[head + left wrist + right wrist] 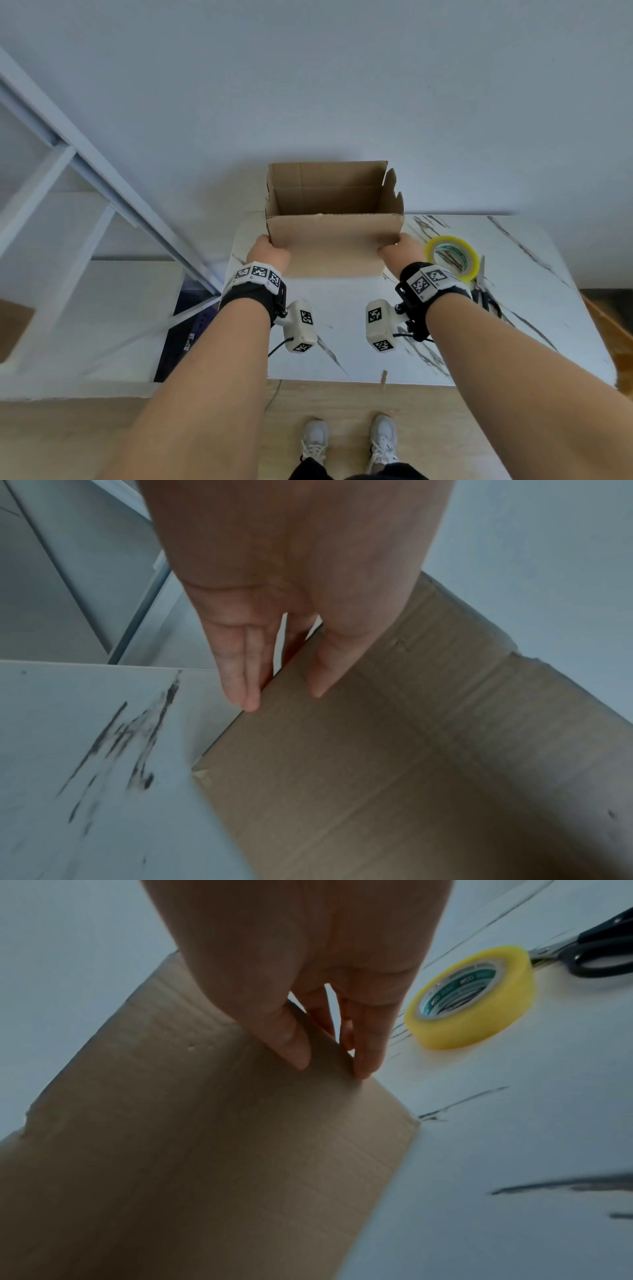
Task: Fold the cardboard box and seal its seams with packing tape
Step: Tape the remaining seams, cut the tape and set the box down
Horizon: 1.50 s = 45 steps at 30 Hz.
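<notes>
A brown cardboard box (329,240) stands opened into a tube on the white marble table (342,329), top flaps up and its near flap lying toward me. My left hand (269,251) pinches the box's left front corner, thumb on the front face and fingers behind the edge. The left wrist view shows this hand (284,696) on the box (377,777). At the right front corner, my right hand (402,251) pinches the same way; the right wrist view shows it (332,1066) gripping the box (222,1150). A yellow tape roll (452,258) (472,999) lies right of it.
Black-handled scissors (483,291) (596,953) lie just beyond the tape roll. A white metal frame (68,171) slants along the table's left side. A small cardboard scrap (384,377) sits at the table's front edge. A plain wall stands behind the box.
</notes>
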Each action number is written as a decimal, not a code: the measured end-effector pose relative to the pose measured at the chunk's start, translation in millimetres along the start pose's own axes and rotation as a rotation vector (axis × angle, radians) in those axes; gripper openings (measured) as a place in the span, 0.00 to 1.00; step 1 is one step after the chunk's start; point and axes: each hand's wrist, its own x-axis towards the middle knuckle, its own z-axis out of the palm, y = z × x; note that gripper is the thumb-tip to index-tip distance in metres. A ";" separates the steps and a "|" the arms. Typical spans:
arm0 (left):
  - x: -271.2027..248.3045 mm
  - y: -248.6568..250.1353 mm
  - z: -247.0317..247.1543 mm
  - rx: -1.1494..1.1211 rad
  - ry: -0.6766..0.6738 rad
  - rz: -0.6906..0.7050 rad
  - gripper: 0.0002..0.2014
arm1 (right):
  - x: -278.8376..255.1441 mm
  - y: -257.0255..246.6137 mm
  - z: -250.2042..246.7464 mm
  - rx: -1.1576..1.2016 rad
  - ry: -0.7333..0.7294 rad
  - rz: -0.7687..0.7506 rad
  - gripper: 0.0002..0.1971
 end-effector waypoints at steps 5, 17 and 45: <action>19.4 8.9 -4.4 -0.036 -0.060 0.009 0.22 | 12.9 -16.9 5.8 0.018 -0.047 -0.005 0.24; 29.3 10.0 4.3 0.035 -0.020 -0.096 0.29 | 15.3 -14.5 5.9 0.169 -0.004 0.016 0.30; -61.8 129.7 232.5 0.665 -0.384 0.638 0.23 | 42.0 197.9 -82.0 -0.223 0.062 0.346 0.12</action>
